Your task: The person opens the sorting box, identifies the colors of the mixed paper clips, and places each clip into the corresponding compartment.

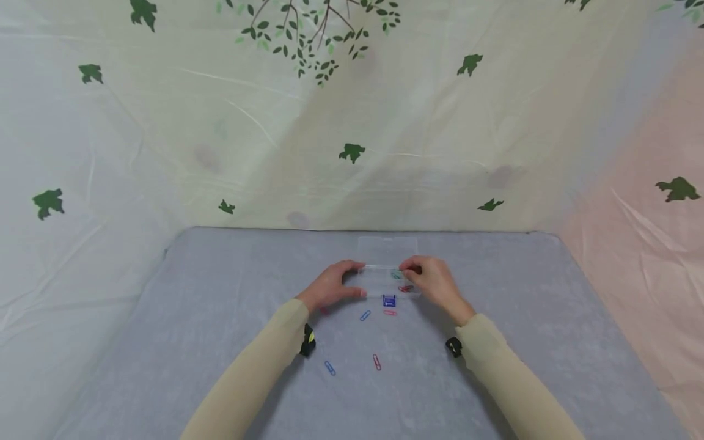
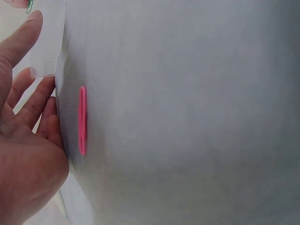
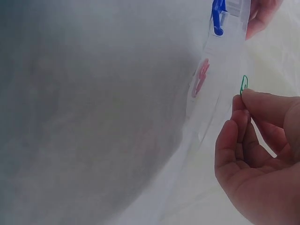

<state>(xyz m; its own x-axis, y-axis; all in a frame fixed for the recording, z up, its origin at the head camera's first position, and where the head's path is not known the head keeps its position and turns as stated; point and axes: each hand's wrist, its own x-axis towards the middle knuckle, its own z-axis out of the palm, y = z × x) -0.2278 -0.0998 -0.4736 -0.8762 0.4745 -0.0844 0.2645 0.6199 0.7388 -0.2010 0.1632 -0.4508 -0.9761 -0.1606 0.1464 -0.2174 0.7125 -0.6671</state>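
A clear plastic box stands on the grey cloth with its lid raised at the back and a blue latch at the front. My left hand holds the box's left end, thumb at the front and fingers behind. Over the right part of the box, my right hand pinches a green paper clip between thumb and index finger. Red paper clips show through the box wall. A pink paper clip lies close to my left hand.
In front of the box lie a blue paper clip and a pink one beside it. Nearer to me are another blue paper clip and a dark red paper clip. A pale leaf-patterned curtain hangs behind the table.
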